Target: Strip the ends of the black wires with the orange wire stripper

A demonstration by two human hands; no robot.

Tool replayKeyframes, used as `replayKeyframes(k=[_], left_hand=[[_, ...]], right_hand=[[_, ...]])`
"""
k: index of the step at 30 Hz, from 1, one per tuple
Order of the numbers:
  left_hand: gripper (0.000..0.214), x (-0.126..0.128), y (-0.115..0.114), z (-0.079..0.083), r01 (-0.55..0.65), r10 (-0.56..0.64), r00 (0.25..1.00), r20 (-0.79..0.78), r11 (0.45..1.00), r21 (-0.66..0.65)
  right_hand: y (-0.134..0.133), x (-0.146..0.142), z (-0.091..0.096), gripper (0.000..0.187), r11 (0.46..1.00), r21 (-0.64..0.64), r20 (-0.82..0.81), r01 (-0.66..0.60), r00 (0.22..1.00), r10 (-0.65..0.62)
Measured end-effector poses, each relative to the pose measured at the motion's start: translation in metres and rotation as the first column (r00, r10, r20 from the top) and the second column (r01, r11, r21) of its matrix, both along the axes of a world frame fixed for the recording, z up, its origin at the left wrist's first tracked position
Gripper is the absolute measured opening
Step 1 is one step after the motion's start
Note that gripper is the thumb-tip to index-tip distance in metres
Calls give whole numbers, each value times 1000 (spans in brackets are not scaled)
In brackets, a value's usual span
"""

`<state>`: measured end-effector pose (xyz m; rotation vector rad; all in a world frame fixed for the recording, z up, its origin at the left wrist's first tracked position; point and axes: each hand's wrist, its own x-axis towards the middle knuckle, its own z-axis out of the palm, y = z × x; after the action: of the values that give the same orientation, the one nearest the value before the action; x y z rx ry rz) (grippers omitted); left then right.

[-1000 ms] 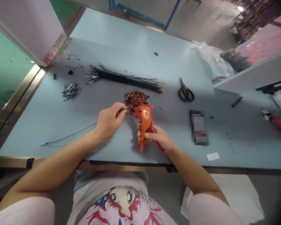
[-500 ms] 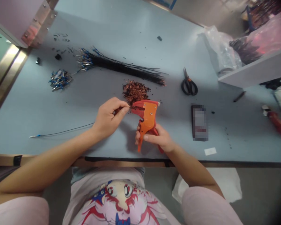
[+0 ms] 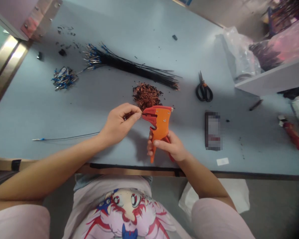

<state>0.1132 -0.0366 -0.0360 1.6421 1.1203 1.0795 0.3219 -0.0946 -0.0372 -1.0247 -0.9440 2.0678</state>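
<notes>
Between thumb and fingers, my left hand (image 3: 122, 121) pinches a thin black wire (image 3: 72, 136). The wire trails left across the table to a blue and silver terminal on its far end. Its near end is at the jaws of an orange and red wire stripper (image 3: 162, 122); how far in it goes I cannot see. My right hand (image 3: 168, 145) is wrapped round the stripper's handles. Just beyond the jaws lies a pile of copper and black wire scraps (image 3: 147, 94). Behind that, a bundle of black wires (image 3: 134, 70) with blue and silver terminals stretches over the table.
Scissors (image 3: 203, 89) and a dark, blurred-out phone-like object (image 3: 213, 131) lie to the right. A heap of blue terminals (image 3: 64, 78) is at left. Red-handled pliers (image 3: 292, 132) rest far right, below a shelf (image 3: 271, 78) holding plastic bags. A white label (image 3: 222, 161) lies near the front edge.
The view has shifted slightly. Both hands hold nearly the same pose, with the wire still at the stripper's jaws.
</notes>
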Motion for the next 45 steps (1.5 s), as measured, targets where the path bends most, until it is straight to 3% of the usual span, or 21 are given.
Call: replayKeyframes(k=[9,16,21,28,45], left_hand=[[9,0,-1,-1,-18,28,994,-106,996,88],[10,0,-2,-2,18,43,971,-235,968,251],[10,-1,-2,-2,34,20,969,-247,977,211],[3,-1,0,-2,-105,126,980,-156,985,135],[7,-2,0,-5,-20,58,986,-154,972,235]], right_hand=[[-1,0,-3,26,1000,16,40,-5,999,4],[-2,-4,2,29,999,4,6,-36,999,36],[0,-2,1,32,1000,-10,-2,-19,1000,19],[4,0,0,30,992,-86,-99,94,990,-102],[-1,2,-1,33,990,-132,-120,-58,992,42]])
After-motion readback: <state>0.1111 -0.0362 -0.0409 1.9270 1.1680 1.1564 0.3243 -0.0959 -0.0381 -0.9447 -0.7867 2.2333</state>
